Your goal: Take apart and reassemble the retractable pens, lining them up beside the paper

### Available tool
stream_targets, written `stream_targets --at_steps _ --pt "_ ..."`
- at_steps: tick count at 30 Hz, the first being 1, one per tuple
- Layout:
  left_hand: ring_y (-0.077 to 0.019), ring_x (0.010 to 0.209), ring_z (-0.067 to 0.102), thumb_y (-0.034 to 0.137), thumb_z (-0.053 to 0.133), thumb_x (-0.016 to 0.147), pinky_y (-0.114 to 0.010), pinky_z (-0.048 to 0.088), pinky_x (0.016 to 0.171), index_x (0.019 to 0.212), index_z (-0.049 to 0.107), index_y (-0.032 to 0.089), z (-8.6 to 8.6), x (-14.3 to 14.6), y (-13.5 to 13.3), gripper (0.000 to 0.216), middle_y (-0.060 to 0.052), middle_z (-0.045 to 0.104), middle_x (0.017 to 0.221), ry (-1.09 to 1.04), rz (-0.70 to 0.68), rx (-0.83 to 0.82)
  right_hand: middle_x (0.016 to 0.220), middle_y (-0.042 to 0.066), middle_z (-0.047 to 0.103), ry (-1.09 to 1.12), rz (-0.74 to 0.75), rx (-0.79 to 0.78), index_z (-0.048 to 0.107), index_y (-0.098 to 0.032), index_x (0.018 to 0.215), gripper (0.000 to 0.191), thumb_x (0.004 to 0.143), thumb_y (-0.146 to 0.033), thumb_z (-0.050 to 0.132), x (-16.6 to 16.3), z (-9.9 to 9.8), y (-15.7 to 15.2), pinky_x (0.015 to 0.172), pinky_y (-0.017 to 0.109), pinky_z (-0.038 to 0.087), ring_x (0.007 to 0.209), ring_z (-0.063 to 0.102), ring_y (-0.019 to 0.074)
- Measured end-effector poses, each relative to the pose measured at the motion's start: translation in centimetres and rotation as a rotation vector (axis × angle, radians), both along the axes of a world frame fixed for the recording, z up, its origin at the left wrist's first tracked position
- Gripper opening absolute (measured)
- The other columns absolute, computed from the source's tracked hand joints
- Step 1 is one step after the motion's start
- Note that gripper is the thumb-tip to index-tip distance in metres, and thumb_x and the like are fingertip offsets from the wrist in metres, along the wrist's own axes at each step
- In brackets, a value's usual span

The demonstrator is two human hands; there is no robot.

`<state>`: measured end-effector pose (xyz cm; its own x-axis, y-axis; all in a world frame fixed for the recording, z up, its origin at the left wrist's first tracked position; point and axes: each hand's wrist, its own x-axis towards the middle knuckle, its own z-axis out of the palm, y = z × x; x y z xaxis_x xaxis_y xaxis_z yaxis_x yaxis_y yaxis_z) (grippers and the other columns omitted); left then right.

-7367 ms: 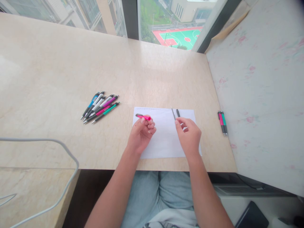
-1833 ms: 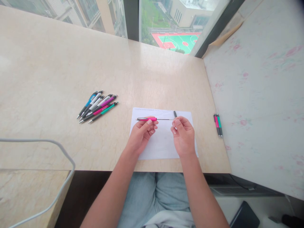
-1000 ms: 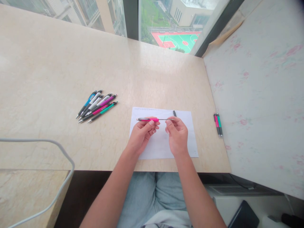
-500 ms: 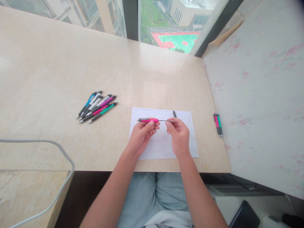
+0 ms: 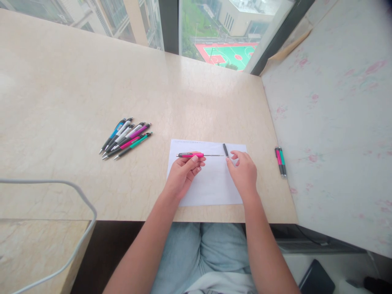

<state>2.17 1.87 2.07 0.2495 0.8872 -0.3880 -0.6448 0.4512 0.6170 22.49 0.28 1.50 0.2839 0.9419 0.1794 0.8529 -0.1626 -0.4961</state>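
My left hand [image 5: 185,171] pinches the pink barrel of a ballpoint pen [image 5: 190,155] above the paper. From the barrel's right end a thin refill [image 5: 213,155] sticks out, its tip pointing right. The pen's black grip section [image 5: 225,150] lies detached on the white sheet of paper [image 5: 211,188]. Beside that grip section is my right hand [image 5: 243,171], with thumb and fingers apart and nothing visible between them. Whether its thumb touches the black piece, I cannot tell.
Several pens [image 5: 125,136] lie in a fanned pile on the left of the stone desk [image 5: 199,98]. Two pens [image 5: 280,161], pink and green, rest by the right wall. A grey cable [image 5: 87,200] curves across the lower left. Windows border the far edge.
My right hand has let go of the refill's tip and moved right, to beside the black grip section, its fingers opening. The left hand and pink barrel have stayed almost still.
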Motion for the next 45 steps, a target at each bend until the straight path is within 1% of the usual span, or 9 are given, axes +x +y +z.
stream_targets --at_steps 4,8,12,15,18,20,25,33,45 --pt "-0.0103 0.074 0.067 0.029 0.083 0.074 -0.019 0.050 0.067 0.090 0.076 0.014 0.0 0.1 0.0 0.023 -0.007 0.075 0.085 0.000 0.003 -0.012 0.091 0.008 0.068 -0.089 -0.003 -0.029 0.069 -0.021 0.093 0.020 0.089 -0.034 0.054 0.0 -0.5 0.0 0.065 0.033 0.038 0.077 0.057 0.0209" --pt "-0.0105 0.074 0.068 0.029 0.083 0.075 -0.019 0.049 0.067 0.091 0.076 0.014 -0.1 0.1 0.1 0.023 -0.008 0.075 0.086 0.000 0.003 -0.013 0.091 0.008 0.068 -0.072 -0.016 -0.045 0.067 -0.021 0.088 0.015 0.088 -0.030 0.054 -0.1 -0.5 0.0 0.067 0.033 0.038 0.082 0.060 0.0224" --pt "-0.0101 0.074 0.067 0.030 0.083 0.075 -0.019 0.050 0.067 0.091 0.076 0.014 -0.2 0.0 0.1 0.024 -0.007 0.075 0.086 0.010 0.002 -0.008 0.092 0.008 0.069 -0.003 -0.021 -0.067 0.067 -0.021 0.086 0.014 0.088 -0.028 0.055 0.0 -0.1 0.2 0.072 0.035 0.042 0.081 0.061 0.0219" --pt "-0.0098 0.075 0.067 0.030 0.083 0.075 -0.018 0.050 0.067 0.091 0.076 0.015 -0.2 0.0 0.1 0.024 -0.006 0.075 0.086 0.018 0.002 -0.008 0.088 0.007 0.071 0.213 -0.039 -0.056 0.067 -0.021 0.086 0.015 0.087 -0.033 0.058 0.2 0.3 0.1 0.075 0.037 0.045 0.077 0.063 0.0206" --pt "-0.0098 0.075 0.067 0.030 0.083 0.075 -0.018 0.050 0.067 0.092 0.076 0.015 -0.1 0.0 0.0 0.024 -0.007 0.074 0.086 0.018 0.001 -0.013 0.089 0.007 0.073 0.595 -0.057 -0.028 0.065 -0.020 0.091 0.019 0.087 -0.039 0.062 0.4 0.9 -0.3 0.068 0.034 0.048 0.077 0.066 0.0194" --pt "-0.0099 0.075 0.067 0.029 0.082 0.076 -0.018 0.050 0.068 0.092 0.076 0.015 -0.1 0.0 0.0 0.023 -0.007 0.074 0.086 0.019 0.004 -0.013 0.089 0.007 0.074 0.795 -0.064 0.015 0.065 -0.020 0.094 0.021 0.084 -0.039 0.066 0.8 1.3 -0.6 0.062 0.030 0.047 0.074 0.065 0.0175" --pt "-0.0100 0.075 0.067 0.031 0.083 0.075 -0.019 0.050 0.068 0.091 0.076 0.015 -0.2 0.0 0.1 0.024 -0.006 0.074 0.084 0.028 0.003 -0.003 0.081 0.004 0.072 0.987 -0.077 0.119 0.067 -0.020 0.093 0.022 0.079 -0.035 0.075 2.4 2.7 -1.6 0.061 0.028 0.046 0.069 0.062 0.0142" --pt "-0.0093 0.075 0.066 0.029 0.083 0.075 -0.019 0.050 0.069 0.091 0.076 0.015 0.0 0.0 0.0 0.023 -0.006 0.074 0.085 0.046 -0.002 -0.012 0.076 0.002 0.070 1.005 -0.049 0.139 0.072 -0.022 0.090 0.017 0.079 -0.033 0.079 2.5 4.9 -2.4 0.062 0.028 0.047 0.069 0.062 0.0139" --pt "-0.0106 0.075 0.067 0.030 0.082 0.075 -0.021 0.049 0.069 0.091 0.076 0.015 0.0 0.1 0.0 0.023 -0.006 0.075 0.086 0.050 -0.005 -0.010 0.076 0.001 0.069 0.918 0.004 0.133 0.071 -0.022 0.091 0.016 0.081 -0.034 0.077 1.6 4.6 -2.1 0.063 0.028 0.049 0.072 0.065 0.0154"
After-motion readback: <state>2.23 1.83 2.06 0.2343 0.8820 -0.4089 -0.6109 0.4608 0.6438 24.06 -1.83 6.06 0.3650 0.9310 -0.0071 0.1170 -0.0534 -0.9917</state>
